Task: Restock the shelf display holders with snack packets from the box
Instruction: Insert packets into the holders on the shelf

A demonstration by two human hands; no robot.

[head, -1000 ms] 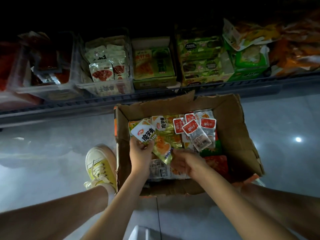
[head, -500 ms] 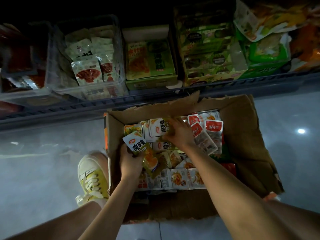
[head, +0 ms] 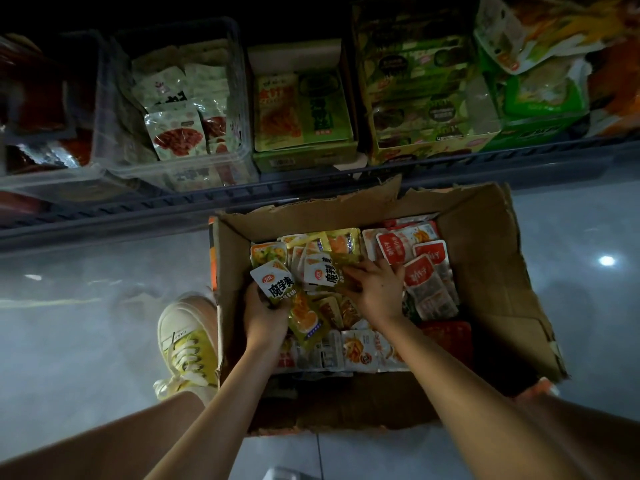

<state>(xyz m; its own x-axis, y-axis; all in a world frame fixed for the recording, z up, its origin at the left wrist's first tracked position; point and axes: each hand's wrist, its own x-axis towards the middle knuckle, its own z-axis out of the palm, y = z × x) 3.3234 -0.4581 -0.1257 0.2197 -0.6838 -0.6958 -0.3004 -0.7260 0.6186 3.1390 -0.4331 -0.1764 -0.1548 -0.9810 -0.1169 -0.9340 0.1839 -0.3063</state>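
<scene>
The work looked to be at the gathering stage. The left hand (head: 265,317) was curled tight round a bunch (head: 277,284) of small packets, a white-and-green one on top, held low inside the box (head: 485,271). Just right of it, the right hand (head: 375,289) lay over a similar packet (head: 323,273) on the heap. Its fingers were bent on it, but whether they had closed could not be told. Nothing was on its way to the shelf (head: 311,188).

The box was far from empty. Yellow packets lay under and beyond both hands, red packets (head: 420,275) just right of the right hand, and more rows back by the wrists. Most of the restocking seemed left to do.

Beyond the hands, past the box's far wall, the holders stood in a row on the shelf. A clear bin (head: 242,161), ahead and left of the left hand, held loose white packets with room to spare. A green carton (head: 304,157) straight ahead looked part full. More cartons stood further right; their fill was hard to judge.

The box sat on a grey, glossy floor (head: 86,271). A yellow shoe (head: 188,344) stood just left of the left hand, outside the box wall. A lamp's glare (head: 606,260) showed well right of the right hand. The room was dim.
</scene>
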